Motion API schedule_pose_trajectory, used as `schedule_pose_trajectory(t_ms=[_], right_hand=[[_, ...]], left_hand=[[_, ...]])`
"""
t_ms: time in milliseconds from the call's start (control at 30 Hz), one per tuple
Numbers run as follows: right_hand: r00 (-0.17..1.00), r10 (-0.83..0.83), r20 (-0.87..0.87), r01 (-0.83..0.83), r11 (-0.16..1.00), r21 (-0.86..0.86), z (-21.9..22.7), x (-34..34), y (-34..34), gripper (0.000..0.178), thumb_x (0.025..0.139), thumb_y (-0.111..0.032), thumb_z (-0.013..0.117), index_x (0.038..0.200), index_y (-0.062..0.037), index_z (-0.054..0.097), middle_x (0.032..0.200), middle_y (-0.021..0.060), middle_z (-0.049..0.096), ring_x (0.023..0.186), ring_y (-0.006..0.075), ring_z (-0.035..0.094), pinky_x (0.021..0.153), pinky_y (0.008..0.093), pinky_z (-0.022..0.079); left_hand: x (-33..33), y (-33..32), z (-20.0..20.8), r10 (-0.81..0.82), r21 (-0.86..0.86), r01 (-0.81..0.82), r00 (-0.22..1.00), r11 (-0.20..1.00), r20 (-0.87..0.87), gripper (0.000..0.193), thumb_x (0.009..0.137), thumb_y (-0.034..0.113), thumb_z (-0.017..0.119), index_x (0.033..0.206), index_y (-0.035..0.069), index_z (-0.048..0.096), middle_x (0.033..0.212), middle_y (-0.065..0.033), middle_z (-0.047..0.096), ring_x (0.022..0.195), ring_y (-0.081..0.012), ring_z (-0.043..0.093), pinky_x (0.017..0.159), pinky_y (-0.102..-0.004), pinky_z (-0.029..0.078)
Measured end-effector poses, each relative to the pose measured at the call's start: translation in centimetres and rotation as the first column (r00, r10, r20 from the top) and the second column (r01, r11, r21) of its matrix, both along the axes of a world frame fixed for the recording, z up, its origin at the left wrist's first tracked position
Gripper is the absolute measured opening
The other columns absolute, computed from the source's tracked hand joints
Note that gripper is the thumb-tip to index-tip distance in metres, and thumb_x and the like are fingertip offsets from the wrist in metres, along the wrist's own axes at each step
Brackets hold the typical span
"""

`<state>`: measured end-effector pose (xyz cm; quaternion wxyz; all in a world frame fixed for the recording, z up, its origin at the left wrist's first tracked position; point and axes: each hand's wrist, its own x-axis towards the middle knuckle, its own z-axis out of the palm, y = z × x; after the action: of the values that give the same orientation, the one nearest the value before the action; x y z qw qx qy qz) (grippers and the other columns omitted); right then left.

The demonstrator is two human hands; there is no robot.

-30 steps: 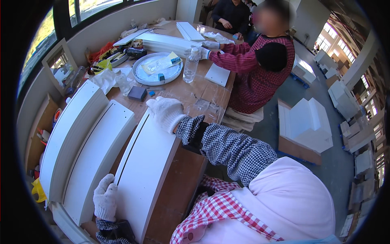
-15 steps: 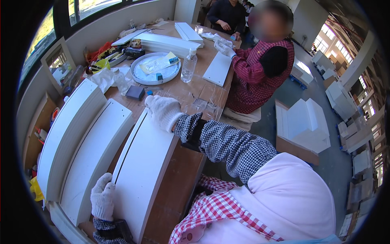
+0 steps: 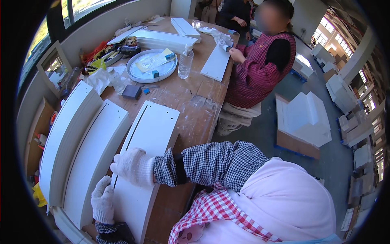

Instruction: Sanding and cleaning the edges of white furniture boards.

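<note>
gloved hands flat on smooth white panel

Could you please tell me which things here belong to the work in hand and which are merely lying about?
In hand:
left hand
right hand
long white grooved panel

Lying about:
round white tray
clear plastic bottle
small dark block
two stacked white panels

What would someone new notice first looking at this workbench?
First, the long white panel lying on the wooden workbench, with the left hand and right hand, both in white gloves, resting on its near end. Two more white panels lie to its left. Farther back sit a round white tray and a clear plastic bottle, beside a co-worker in a red checked apron.
</note>
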<state>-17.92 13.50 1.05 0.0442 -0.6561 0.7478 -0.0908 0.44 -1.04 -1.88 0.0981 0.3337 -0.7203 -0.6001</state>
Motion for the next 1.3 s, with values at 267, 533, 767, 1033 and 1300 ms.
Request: schedule_pose_trajectory(t_ms=[267, 533, 767, 1033, 1300], right_hand=[[0.791, -0.601, -0.114, 0.559, 0.786, -0.265, -2.3, -20.0, 7.8, 0.022, 0.091, -0.021, 0.053, 0.103, -0.0098, 0.067, 0.103, 0.0105, 0.066, 0.1, 0.0331, 0.063, 0.087, 0.0427, 0.051], [0.991, -0.108, 0.083, 0.136, 0.816, -0.562, -0.7, -7.5, 10.5, 0.029, 0.086, -0.01, 0.066, 0.115, -0.009, 0.068, 0.101, 0.0132, 0.071, 0.087, 0.0264, 0.07, 0.073, 0.0333, 0.057], [0.951, -0.298, -0.078, 0.234, 0.864, -0.445, -1.9, -12.4, 13.1, 0.027, 0.089, -0.017, 0.06, 0.114, -0.0115, 0.066, 0.096, 0.0092, 0.067, 0.085, 0.0275, 0.068, 0.073, 0.038, 0.056], [0.799, -0.587, 0.133, 0.589, 0.72, -0.366, -2.3, -18.4, 18.1, 0.031, 0.092, -0.017, 0.06, 0.122, -0.0089, 0.064, 0.114, 0.0148, 0.067, 0.105, 0.0315, 0.065, 0.091, 0.0392, 0.053], [0.894, -0.369, 0.255, 0.447, 0.776, -0.444, -0.8, -16.5, 15.4, 0.033, 0.091, -0.016, 0.064, 0.122, -0.0065, 0.066, 0.111, 0.0148, 0.07, 0.102, 0.0282, 0.069, 0.088, 0.0357, 0.054]], left_hand=[[-1.2, 0.6, 0.9, -0.031, -0.135, 0.037, 0.999, 0.99, 0.044, 0.036, 0.093, 0.014, 0.059, 0.123, -0.004, 0.063, 0.114, -0.0098, 0.069, 0.105, -0.0165, 0.062, 0.094, -0.0276, 0.047], [-0.7, 0.9, 1.1, 0.017, -0.323, 0.054, 0.977, 0.945, 0.214, 0.042, 0.092, 0.022, 0.061, 0.129, 0.002, 0.062, 0.124, -0.0142, 0.067, 0.115, -0.0236, 0.062, 0.101, -0.0321, 0.046], [-1.0, 1.3, 1.0, 0.032, -0.344, 0.05, 0.973, 0.938, 0.23, 0.044, 0.092, 0.025, 0.061, 0.129, 0.002, 0.062, 0.126, -0.0154, 0.066, 0.116, -0.0256, 0.061, 0.102, -0.0338, 0.046], [-0.9, 2.1, 0.6, 0.1, -0.474, 0.038, 0.96, 0.88, 0.261, 0.051, 0.089, 0.021, 0.065, 0.136, 0.004, 0.056, 0.136, -0.0166, 0.059, 0.126, -0.0287, 0.055, 0.108, -0.0369, 0.042], [3.9, 8.7, 4.1, 0.248, -0.837, 0.257, 0.877, 0.484, 0.412, 0.067, 0.078, 0.015, 0.071, 0.142, 0.009, 0.051, 0.15, -0.0167, 0.043, 0.142, -0.0374, 0.034, 0.118, -0.0439, 0.028]])
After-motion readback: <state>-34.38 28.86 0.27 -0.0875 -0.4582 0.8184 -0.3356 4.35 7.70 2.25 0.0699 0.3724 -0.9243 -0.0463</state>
